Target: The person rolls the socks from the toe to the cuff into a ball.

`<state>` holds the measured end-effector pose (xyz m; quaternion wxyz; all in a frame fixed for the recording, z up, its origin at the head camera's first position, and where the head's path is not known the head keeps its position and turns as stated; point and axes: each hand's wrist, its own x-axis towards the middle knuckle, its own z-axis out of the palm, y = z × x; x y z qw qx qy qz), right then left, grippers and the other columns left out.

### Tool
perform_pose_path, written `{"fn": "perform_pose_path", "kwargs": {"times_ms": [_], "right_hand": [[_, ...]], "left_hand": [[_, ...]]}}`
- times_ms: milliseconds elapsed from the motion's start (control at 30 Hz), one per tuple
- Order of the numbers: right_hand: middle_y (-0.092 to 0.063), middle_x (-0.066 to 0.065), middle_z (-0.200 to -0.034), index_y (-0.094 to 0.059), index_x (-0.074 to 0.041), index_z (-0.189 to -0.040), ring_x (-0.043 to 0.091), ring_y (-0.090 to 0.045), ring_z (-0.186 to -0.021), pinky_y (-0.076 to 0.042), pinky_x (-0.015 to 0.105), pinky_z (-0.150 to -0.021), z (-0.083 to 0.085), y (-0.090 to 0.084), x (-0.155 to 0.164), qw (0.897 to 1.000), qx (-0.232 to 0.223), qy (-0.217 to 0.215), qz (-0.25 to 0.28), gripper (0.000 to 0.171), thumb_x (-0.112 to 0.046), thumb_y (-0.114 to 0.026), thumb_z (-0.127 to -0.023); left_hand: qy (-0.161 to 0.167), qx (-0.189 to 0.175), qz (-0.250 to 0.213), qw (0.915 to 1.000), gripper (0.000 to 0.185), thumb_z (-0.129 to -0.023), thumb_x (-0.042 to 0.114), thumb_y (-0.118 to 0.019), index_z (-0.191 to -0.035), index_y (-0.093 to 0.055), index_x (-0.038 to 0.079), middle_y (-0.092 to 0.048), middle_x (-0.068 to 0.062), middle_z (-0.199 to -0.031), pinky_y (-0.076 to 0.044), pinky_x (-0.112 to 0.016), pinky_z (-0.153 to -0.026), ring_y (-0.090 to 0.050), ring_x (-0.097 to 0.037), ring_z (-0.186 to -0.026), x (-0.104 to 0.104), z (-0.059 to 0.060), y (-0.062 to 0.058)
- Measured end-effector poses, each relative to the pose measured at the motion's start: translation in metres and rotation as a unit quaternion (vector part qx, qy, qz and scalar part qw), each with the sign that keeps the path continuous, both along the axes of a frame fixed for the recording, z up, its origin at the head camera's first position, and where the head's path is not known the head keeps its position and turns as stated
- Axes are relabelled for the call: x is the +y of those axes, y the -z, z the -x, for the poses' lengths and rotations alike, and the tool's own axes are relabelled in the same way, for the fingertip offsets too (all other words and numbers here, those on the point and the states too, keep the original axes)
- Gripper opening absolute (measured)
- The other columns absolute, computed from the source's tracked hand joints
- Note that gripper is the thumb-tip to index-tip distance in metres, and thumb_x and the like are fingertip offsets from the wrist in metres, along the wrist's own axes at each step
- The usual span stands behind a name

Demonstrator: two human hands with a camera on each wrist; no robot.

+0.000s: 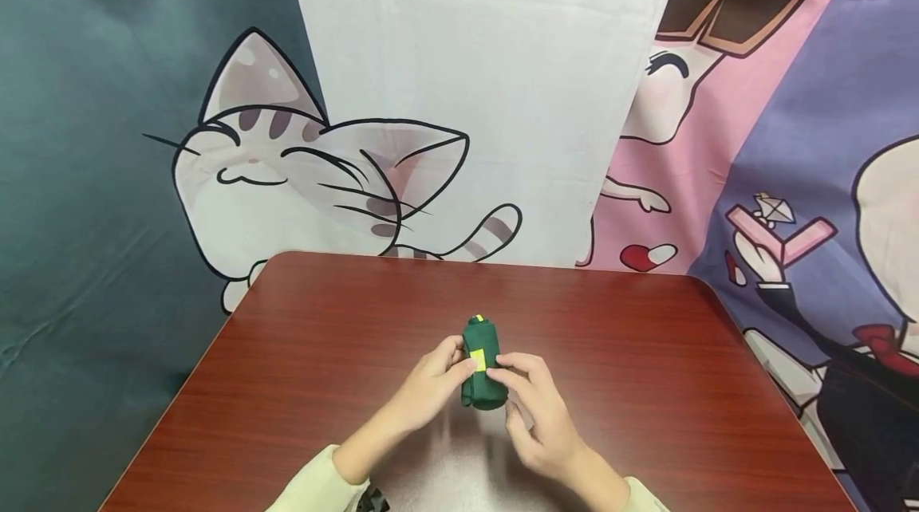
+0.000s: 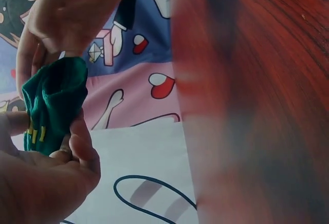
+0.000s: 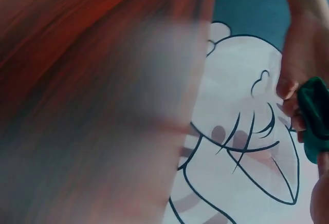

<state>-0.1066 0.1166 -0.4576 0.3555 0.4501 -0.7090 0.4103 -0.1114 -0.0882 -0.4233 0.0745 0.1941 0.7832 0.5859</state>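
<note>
Your left hand pinches the left side of a rolled green sock, and your right hand pinches its right side, fingertips meeting near the yellow patch. Gripping from both sides likely keeps the roll from springing open. The sock sits low in the centre of the head view, just above the red-brown table. No writing is readable on the patch. Behind the table hang cartoon cloths: a cat at upper left, figures on pink at right.
</note>
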Motion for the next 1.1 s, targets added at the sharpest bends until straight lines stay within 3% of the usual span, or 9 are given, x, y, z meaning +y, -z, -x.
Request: {"fn": "perform_pose_path", "kwargs": {"times_ms": [100,167,233,333,400,467,800,967,1100], "right_hand": [[-0.056,0.024,-0.123,-0.061,0.006,-0.126,0.026,-0.056,-0.116,-0.046,0.025,-0.104,-0.003,-0.003,-0.001,0.99,-0.132,-0.013,0.055,0.044,0.015,-0.059,-0.083],[-0.056,0.02,-0.124,-0.059,0.002,-0.13,0.021,-0.059,-0.113,-0.05,0.026,-0.1,-0.004,-0.007,-0.002,0.969,-0.232,-0.013,0.086,0.043,0.012,-0.063,-0.089],[-0.058,0.015,-0.124,-0.058,-0.002,-0.133,0.018,-0.061,-0.109,-0.053,0.027,-0.095,-0.004,-0.01,-0.003,0.937,-0.333,-0.008,0.107,0.041,0.006,-0.064,-0.093],[-0.063,0.009,-0.117,-0.059,-0.008,-0.135,0.016,-0.063,-0.103,-0.054,0.027,-0.089,-0.004,-0.014,-0.005,0.876,-0.467,0.006,0.116,0.04,-0.009,-0.067,-0.096],[-0.066,0.01,-0.113,-0.059,-0.008,-0.137,0.017,-0.064,-0.101,-0.054,0.027,-0.087,-0.003,-0.015,-0.005,0.842,-0.528,0.004,0.11,0.042,-0.015,-0.069,-0.096],[-0.067,0.013,-0.11,-0.056,-0.005,-0.139,0.02,-0.065,-0.1,-0.055,0.028,-0.086,-0.002,-0.015,-0.006,0.818,-0.565,-0.011,0.106,0.046,-0.017,-0.068,-0.097],[-0.067,0.014,-0.116,-0.053,-0.001,-0.14,0.02,-0.066,-0.104,-0.056,0.029,-0.089,0.001,-0.011,-0.005,0.788,-0.602,-0.052,0.12,0.048,-0.014,-0.068,-0.096],[-0.067,0.015,-0.115,-0.052,0.002,-0.138,0.02,-0.066,-0.103,-0.056,0.028,-0.087,0.002,-0.012,-0.005,0.788,-0.602,-0.055,0.118,0.047,-0.015,-0.067,-0.097],[-0.066,0.017,-0.115,-0.052,0.004,-0.138,0.02,-0.066,-0.102,-0.056,0.028,-0.086,0.002,-0.013,-0.005,0.787,-0.603,-0.056,0.114,0.048,-0.016,-0.067,-0.097]], "left_hand": [[0.009,-0.003,-0.001,1.0,0.036,-0.105,0.021,-0.05,-0.133,-0.051,-0.002,-0.072,-0.011,-0.116,-0.052,-0.027,-0.091,-0.067,-0.015,-0.105,0.0,0.001,0.003],[0.013,-0.005,-0.001,0.9999,0.035,-0.105,0.02,-0.05,-0.133,-0.051,-0.002,-0.071,-0.011,-0.117,-0.052,-0.027,-0.091,-0.067,-0.016,-0.105,0.001,0.001,0.005],[0.015,-0.005,0.001,0.9999,0.036,-0.106,0.02,-0.049,-0.133,-0.051,-0.002,-0.071,-0.012,-0.118,-0.053,-0.027,-0.091,-0.067,-0.016,-0.106,0.001,0.001,0.007],[0.017,-0.003,0.004,0.9999,0.036,-0.106,0.021,-0.049,-0.134,-0.051,-0.002,-0.071,-0.012,-0.118,-0.053,-0.028,-0.091,-0.067,-0.017,-0.105,0.0,0.001,0.008],[0.021,-0.003,0.006,0.9998,0.037,-0.106,0.022,-0.049,-0.135,-0.051,-0.001,-0.071,-0.01,-0.117,-0.053,-0.027,-0.091,-0.067,-0.016,-0.105,0.0,0.001,0.009],[0.027,-0.002,0.01,0.9996,0.037,-0.106,0.023,-0.05,-0.136,-0.051,0.0,-0.071,-0.009,-0.114,-0.053,-0.027,-0.09,-0.066,-0.015,-0.104,-0.001,0.002,0.01],[0.027,0.011,0.049,0.9984,0.043,-0.107,0.03,-0.051,-0.138,-0.051,0.001,-0.062,-0.001,-0.101,-0.049,-0.027,-0.081,-0.057,-0.011,-0.091,-0.005,0.003,0.01],[0.037,0.012,0.045,0.9982,0.044,-0.108,0.029,-0.048,-0.141,-0.05,-0.002,-0.063,-0.005,-0.104,-0.05,-0.026,-0.075,-0.057,-0.011,-0.088,-0.006,0.004,0.013],[0.045,0.014,0.035,0.9983,0.044,-0.109,0.025,-0.046,-0.143,-0.048,-0.003,-0.066,-0.01,-0.112,-0.052,-0.028,-0.079,-0.061,-0.013,-0.096,-0.007,0.005,0.014]]}}
